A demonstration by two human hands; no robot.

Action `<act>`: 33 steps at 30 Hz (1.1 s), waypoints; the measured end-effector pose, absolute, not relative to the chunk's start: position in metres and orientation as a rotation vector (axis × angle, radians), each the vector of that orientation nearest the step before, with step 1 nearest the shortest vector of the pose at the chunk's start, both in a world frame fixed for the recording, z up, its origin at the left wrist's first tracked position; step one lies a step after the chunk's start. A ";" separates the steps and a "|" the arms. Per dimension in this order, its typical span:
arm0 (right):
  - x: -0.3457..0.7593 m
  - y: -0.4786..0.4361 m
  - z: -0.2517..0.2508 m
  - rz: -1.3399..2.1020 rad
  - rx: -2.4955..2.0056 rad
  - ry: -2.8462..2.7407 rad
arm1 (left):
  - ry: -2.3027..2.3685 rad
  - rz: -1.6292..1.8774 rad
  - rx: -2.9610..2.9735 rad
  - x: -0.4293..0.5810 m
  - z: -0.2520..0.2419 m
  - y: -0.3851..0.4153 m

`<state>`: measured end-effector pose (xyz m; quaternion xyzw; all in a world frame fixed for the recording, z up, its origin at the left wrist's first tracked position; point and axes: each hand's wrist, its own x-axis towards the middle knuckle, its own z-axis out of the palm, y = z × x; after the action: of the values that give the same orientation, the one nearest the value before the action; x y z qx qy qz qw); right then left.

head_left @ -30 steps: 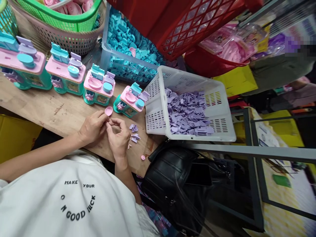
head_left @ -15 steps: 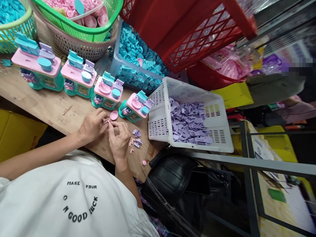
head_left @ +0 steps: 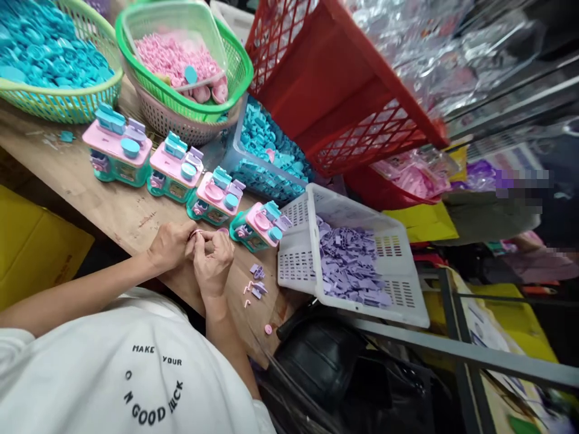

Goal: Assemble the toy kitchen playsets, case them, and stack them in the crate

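My left hand and my right hand meet over the table edge, fingers closed and pinched on a small pink plastic piece. Most of that piece is hidden by the fingers. Just behind my right fingers a pink toy dish shows in part. Beyond the hands stand several toy kitchens in a slanting row, with pink tops and teal bases; the nearest toy kitchen carries a pink basin. To the right of my right hand lie small purple parts, thin pink hooked pieces and a pink round knob.
A white crate of purple parts lies tilted at the right. Behind the row are a clear bin of blue parts, a green basket and a yellow-green basket. A red crate leans above. A black bag sits nearby.
The camera view has tilted, so the table and baskets appear lower and farther right. Both hands stay together on the pink piece; my right hand now partly covers the pink dish.
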<state>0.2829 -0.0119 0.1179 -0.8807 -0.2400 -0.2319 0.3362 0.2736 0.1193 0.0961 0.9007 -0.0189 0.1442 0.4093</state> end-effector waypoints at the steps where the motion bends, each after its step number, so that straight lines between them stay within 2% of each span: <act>1: 0.286 -0.008 0.119 -0.576 -2.270 -0.674 | 0.020 0.327 2.210 0.275 0.099 0.128; 6: 0.308 0.015 0.131 -0.641 -2.243 -1.062 | 0.224 0.136 1.888 0.291 0.124 0.181; 10: 0.342 0.042 0.141 -0.735 -2.328 -1.213 | 0.110 0.081 1.719 0.303 0.144 0.218; 15: 0.382 0.077 0.148 -0.585 -2.519 -1.253 | 0.037 0.585 2.021 0.317 0.149 0.249; 17: 0.391 0.086 0.149 -0.511 -2.595 -1.291 | -0.060 0.657 2.224 0.325 0.146 0.256; 25: 0.394 0.090 0.154 -0.440 -2.705 -1.354 | -0.305 0.189 2.785 0.343 0.155 0.268; 33: 0.383 0.095 0.143 -0.345 -2.708 -1.210 | -0.423 0.136 2.798 0.350 0.158 0.251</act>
<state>0.3831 0.0948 0.1427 -0.9042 -0.4039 -0.1153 0.0776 0.3502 0.2507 0.1576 0.9759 -0.1476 0.0473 0.1538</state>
